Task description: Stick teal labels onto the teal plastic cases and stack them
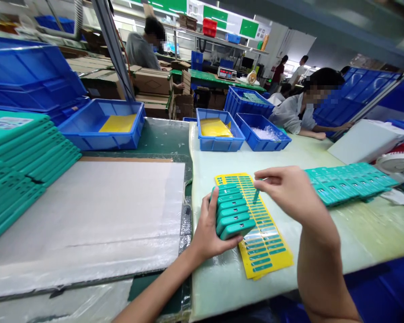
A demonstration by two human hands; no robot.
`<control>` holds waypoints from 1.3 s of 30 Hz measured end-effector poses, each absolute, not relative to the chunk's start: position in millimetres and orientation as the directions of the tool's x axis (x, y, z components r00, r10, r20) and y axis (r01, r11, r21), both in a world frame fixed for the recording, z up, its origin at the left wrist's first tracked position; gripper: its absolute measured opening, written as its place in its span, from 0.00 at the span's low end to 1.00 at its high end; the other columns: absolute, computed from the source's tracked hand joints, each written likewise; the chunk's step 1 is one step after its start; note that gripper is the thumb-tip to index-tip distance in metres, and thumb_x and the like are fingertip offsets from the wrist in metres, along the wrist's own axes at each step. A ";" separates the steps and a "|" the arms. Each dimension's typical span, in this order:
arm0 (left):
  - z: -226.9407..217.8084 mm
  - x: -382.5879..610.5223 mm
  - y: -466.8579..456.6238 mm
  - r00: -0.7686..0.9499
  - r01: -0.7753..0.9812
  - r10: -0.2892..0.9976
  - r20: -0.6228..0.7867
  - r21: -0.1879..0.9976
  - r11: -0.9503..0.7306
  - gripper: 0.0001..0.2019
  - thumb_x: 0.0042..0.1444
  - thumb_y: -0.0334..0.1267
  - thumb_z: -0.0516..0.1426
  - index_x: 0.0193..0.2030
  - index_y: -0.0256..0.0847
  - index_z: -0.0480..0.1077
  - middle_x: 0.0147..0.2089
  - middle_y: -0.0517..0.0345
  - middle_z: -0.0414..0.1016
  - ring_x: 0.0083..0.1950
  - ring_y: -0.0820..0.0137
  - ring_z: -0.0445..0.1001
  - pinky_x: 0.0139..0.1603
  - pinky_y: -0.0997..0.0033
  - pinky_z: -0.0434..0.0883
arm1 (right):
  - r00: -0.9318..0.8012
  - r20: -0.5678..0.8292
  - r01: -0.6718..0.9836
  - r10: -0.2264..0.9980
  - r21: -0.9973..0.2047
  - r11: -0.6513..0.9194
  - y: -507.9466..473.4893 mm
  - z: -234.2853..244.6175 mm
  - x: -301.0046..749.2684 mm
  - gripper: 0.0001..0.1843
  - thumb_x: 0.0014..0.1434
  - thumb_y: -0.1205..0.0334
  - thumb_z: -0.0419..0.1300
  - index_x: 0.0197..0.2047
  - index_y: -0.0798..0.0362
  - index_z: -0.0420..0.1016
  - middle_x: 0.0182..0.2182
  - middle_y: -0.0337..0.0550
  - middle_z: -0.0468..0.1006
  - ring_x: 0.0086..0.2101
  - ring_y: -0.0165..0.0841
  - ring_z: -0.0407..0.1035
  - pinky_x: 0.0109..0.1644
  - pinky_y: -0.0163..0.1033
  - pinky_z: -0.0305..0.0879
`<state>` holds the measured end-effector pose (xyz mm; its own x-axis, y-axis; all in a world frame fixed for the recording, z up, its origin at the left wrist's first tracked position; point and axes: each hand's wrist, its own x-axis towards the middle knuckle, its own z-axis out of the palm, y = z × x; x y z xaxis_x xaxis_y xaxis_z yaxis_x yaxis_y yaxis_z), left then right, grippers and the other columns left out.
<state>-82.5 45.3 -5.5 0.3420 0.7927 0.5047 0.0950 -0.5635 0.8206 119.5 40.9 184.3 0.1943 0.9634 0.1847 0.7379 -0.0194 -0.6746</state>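
Observation:
My left hand (pixel 208 231) is wrapped round a row of several green plastic cases (pixel 234 211), holding them side by side with their narrow ends facing up. Under them lies a yellow sheet (pixel 284 260) bearing rows of narrow green stickers (pixel 262 268). Above the sheet's right side, my right hand (pixel 283 186) pinches one green sticker strip (pixel 256 196) between thumb and fingertips; the strip hangs down close to the sheet. Further right, a long row of similar green cases (pixel 353 181) lies overlapping on the pale table (pixel 222 287).
Stacked green cases (pixel 27 166) rise at the left beside a white board (pixel 121 211). Blue bins (pixel 218 142) with yellow sheets and clear plastic stand at the table's far edge. A person in a light top (pixel 291 112) leans on the right side; a white box (pixel 370 139) is near.

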 end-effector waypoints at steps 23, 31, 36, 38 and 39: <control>-4.5 -84.3 47.9 0.427 0.140 0.780 0.457 0.819 -0.556 0.70 0.59 0.72 0.69 0.85 0.68 0.16 0.75 0.43 0.46 0.79 0.35 0.58 0.74 0.22 0.67 | 0.255 0.000 0.277 0.967 -0.958 -0.073 23.0 163.3 84.4 0.09 0.43 0.58 0.73 0.28 0.54 0.89 0.27 0.45 0.86 0.28 0.35 0.80 0.32 0.35 0.75; -4.0 -86.9 49.3 0.458 0.151 0.775 0.436 0.820 -0.552 0.72 0.59 0.69 0.71 0.85 0.64 0.15 0.76 0.40 0.44 0.81 0.34 0.56 0.75 0.24 0.67 | 0.231 0.019 0.351 0.973 -0.934 -0.065 25.7 166.0 78.6 0.10 0.46 0.59 0.68 0.29 0.55 0.89 0.29 0.46 0.87 0.29 0.37 0.81 0.33 0.37 0.74; -3.4 -87.5 49.8 0.465 0.153 0.771 0.436 0.818 -0.555 0.72 0.59 0.68 0.71 0.85 0.65 0.16 0.77 0.40 0.44 0.81 0.34 0.57 0.76 0.24 0.67 | 0.217 0.027 0.430 0.976 -0.900 -0.071 29.1 168.6 77.4 0.07 0.46 0.65 0.68 0.29 0.55 0.88 0.27 0.45 0.86 0.29 0.37 0.80 0.33 0.37 0.71; -2.7 -87.7 49.8 0.465 0.142 0.767 0.443 0.817 -0.558 0.71 0.59 0.68 0.71 0.85 0.66 0.17 0.77 0.41 0.45 0.80 0.35 0.58 0.75 0.24 0.67 | 0.204 0.029 0.480 0.979 -0.874 -0.075 30.4 169.6 77.3 0.06 0.47 0.68 0.67 0.29 0.54 0.88 0.27 0.43 0.86 0.29 0.37 0.80 0.34 0.37 0.69; -2.5 -87.8 49.8 0.464 0.139 0.766 0.444 0.818 -0.558 0.71 0.59 0.67 0.71 0.85 0.66 0.17 0.77 0.41 0.45 0.80 0.35 0.58 0.75 0.24 0.67 | 0.199 0.030 0.517 0.980 -0.853 -0.079 31.2 170.0 77.6 0.06 0.48 0.69 0.67 0.28 0.54 0.88 0.26 0.42 0.86 0.29 0.36 0.80 0.34 0.37 0.68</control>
